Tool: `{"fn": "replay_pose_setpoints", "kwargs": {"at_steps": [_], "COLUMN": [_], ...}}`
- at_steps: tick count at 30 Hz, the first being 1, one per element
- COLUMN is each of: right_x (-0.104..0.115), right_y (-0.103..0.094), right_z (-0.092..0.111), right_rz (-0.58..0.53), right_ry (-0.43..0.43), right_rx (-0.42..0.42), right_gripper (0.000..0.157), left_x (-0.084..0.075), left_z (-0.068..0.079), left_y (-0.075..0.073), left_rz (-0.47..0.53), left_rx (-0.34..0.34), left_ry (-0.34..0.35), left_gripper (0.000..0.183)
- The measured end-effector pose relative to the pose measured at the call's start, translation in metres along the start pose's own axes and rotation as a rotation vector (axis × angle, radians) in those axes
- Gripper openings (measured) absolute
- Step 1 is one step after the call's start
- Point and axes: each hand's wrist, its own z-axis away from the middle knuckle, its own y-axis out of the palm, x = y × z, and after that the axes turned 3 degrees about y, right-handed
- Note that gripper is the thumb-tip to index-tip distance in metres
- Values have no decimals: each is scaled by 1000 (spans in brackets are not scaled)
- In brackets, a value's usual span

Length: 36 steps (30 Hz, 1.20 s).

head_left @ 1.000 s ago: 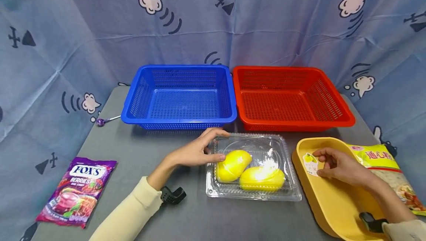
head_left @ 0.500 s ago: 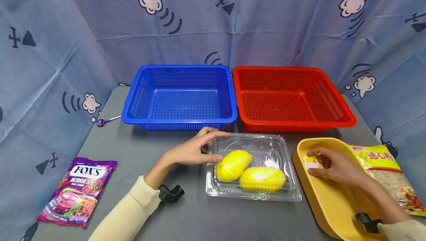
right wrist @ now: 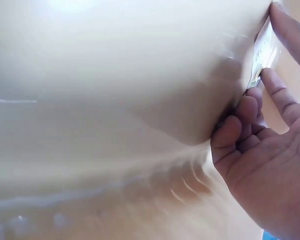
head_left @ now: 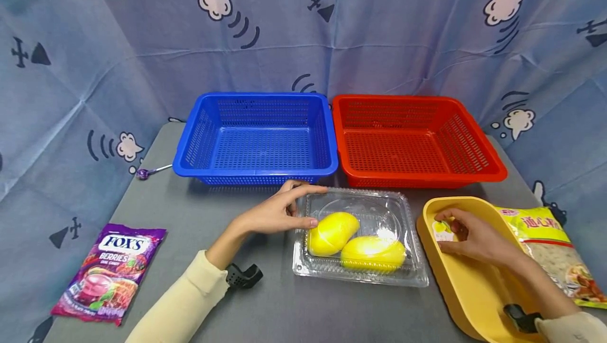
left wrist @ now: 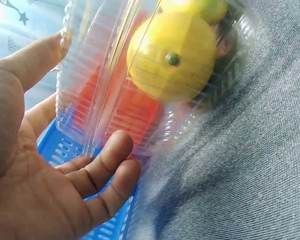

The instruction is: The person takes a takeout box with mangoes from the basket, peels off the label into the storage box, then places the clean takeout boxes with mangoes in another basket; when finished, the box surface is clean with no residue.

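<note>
Two yellow mangoes lie inside a clear lidded plastic box on the table. My left hand holds the box by its far left corner, with the thumb on its left side and the index finger along the far edge. In the left wrist view the ring and little fingers curl beside the clear wall. On the right, my right hand reaches into a yellow tray. Its thumb and index finger pinch a small white label with a mango picture, against the tray's left inner wall. The fingers partly hide the label.
A blue basket and a red basket stand side by side at the back. A purple candy bag lies at the left, with a lollipop near the table's edge. A macaroni bag lies beside the tray.
My right hand has shifted slightly left, and its thumb and index finger now cover more of the label. My left hand stays at the box, almost unmoved.
</note>
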Motion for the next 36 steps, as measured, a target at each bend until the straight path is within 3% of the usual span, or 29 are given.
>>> {"fn": "replay_pose_setpoints", "kwargs": {"at_steps": [8, 14, 17, 25, 30, 36], "right_x": [11, 23, 25, 27, 28, 29], "right_y": [-13, -45, -63, -92, -92, -85], "right_z": [-3, -13, -17, -30, -35, -43], "right_rz": [-49, -130, -140, -103, -61, -61], "right_ry": [81, 181, 246, 344, 405, 368], "right_rx": [70, 174, 184, 13, -92, -196], "right_gripper": [41, 27, 22, 21, 35, 34], "left_x": [2, 5, 6, 5, 4, 3], "left_z": [0, -1, -3, -4, -3, -3], "left_y": [1, 3, 4, 4, 4, 4], "left_rz": [54, 83, 123, 156, 181, 204], "left_rx": [-35, -65, -77, -110, -103, -115], "left_ry": [-27, -5, 20, 57, 60, 60], "left_gripper": [66, 62, 59, 59, 59, 60]}}
